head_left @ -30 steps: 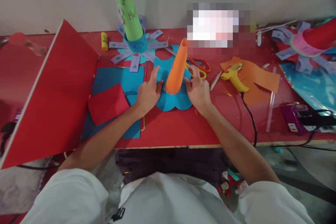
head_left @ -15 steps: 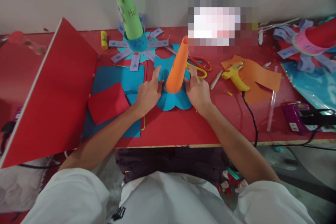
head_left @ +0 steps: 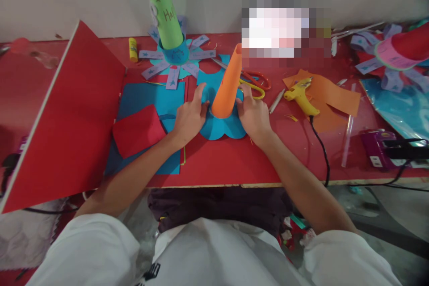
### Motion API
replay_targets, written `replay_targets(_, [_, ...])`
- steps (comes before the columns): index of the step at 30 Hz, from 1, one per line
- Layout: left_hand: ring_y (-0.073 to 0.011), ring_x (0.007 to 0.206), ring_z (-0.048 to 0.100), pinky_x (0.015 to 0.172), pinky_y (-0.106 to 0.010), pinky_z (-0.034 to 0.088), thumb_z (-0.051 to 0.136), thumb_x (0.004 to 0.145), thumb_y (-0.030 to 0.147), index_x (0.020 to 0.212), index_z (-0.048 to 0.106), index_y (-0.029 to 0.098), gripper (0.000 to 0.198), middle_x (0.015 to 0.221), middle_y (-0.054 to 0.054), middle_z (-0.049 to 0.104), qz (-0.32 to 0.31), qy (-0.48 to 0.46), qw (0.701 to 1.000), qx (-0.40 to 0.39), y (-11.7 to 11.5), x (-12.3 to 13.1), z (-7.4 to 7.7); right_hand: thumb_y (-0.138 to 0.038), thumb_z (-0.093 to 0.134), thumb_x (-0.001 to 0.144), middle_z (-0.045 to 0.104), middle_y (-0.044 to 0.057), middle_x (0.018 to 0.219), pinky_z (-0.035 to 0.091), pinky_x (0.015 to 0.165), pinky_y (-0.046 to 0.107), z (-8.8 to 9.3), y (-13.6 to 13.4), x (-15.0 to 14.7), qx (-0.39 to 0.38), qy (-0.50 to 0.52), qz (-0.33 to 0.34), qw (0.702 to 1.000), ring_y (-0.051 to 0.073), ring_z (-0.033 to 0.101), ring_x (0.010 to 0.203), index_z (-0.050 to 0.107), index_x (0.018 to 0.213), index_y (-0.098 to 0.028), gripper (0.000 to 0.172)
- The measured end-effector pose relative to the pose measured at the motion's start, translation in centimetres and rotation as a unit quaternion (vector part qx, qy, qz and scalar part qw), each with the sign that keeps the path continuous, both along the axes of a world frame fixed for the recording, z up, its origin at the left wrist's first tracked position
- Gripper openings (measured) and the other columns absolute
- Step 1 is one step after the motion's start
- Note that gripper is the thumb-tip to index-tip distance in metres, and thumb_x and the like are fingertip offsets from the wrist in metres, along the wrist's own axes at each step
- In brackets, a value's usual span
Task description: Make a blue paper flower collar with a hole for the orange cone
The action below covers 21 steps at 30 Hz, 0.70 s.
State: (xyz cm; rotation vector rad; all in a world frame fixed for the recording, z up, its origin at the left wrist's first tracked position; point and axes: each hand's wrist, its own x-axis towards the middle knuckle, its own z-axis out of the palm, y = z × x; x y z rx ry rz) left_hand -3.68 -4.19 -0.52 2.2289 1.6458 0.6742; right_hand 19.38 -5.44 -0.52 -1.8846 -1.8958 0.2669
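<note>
An orange paper cone (head_left: 226,87) stands upright, leaning slightly right, on a blue scalloped paper base (head_left: 223,130). My left hand (head_left: 191,118) grips the base's left side, thumb near the cone's foot and index finger stretched along the edge. On the opposite side my right hand (head_left: 253,114) holds the base in the same way. The other fingertips of both hands are hidden under or behind the paper. Just behind my right hand lie scissors with yellow handles (head_left: 258,93) and another pair with red handles (head_left: 266,81).
A yellow glue gun (head_left: 303,98) rests on orange paper (head_left: 340,94), its black cord crossing the table's front edge. Left are blue sheets (head_left: 150,94), red paper (head_left: 139,132) and a standing red board (head_left: 73,120). Behind stands a green paper tube (head_left: 164,13); a purple power strip (head_left: 375,147) sits right.
</note>
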Motion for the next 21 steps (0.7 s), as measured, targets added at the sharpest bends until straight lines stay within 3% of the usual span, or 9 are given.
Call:
replay_targets(11, [-0.0295, 0.079, 0.074, 0.071, -0.038, 0.051, 0.045, 0.113, 0.042, 0.171, 0.038, 0.022, 0.062, 0.088, -0.008, 0.078, 0.004, 0.008, 1.000, -0.018, -0.1, 0.0, 0.0, -0.035, 0.046, 0.109, 0.070, 0.008, 0.079, 0.040, 0.070, 0.036, 0.4, 0.0, 0.2, -0.016, -0.020, -0.009, 1.000, 0.028, 0.064, 0.072, 0.059, 0.153, -0.023, 0.047])
replay_targets(21, [-0.0263, 0.078, 0.073, 0.074, -0.036, 0.052, 0.048, 0.112, 0.038, 0.170, 0.041, 0.023, 0.061, 0.095, -0.007, 0.080, -0.001, -0.025, 0.999, -0.026, 0.1, -0.2, 0.3, -0.040, 0.052, 0.109, 0.067, 0.003, 0.075, 0.049, 0.076, 0.040, -0.1, 0.6, 1.2, 0.016, 0.134, 0.016, 0.991, 0.026, 0.065, 0.072, 0.064, 0.139, -0.025, 0.035])
